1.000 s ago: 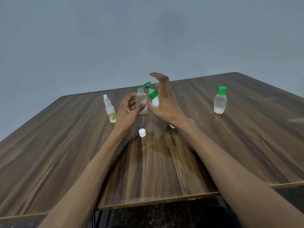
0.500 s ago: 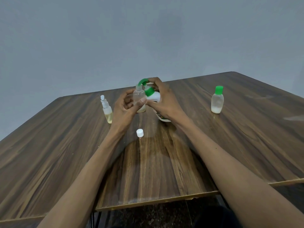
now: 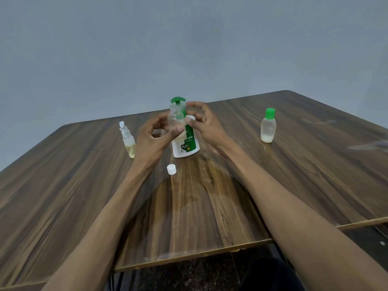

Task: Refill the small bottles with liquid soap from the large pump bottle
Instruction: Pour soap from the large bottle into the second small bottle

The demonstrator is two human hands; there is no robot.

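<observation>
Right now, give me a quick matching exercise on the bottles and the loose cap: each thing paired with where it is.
Things:
1. clear bottle
2. spray bottle
3. green-capped bottle
4. white cap

Places:
A. standing at the far right of the table
B. held in the left hand
C. lying near the left wrist
D. standing left of the left hand

Pairs: 1-B, 2-D, 3-A, 4-C

Uncapped clear small bottle [image 3: 173, 120] held under the white-green pump bottle [image 3: 185, 143] spout.

A glossy wooden table [image 3: 210, 206] with dark streaky grain stands against a plain grey wall [image 3: 189, 49], above a dark floor [image 3: 189, 276].
</observation>
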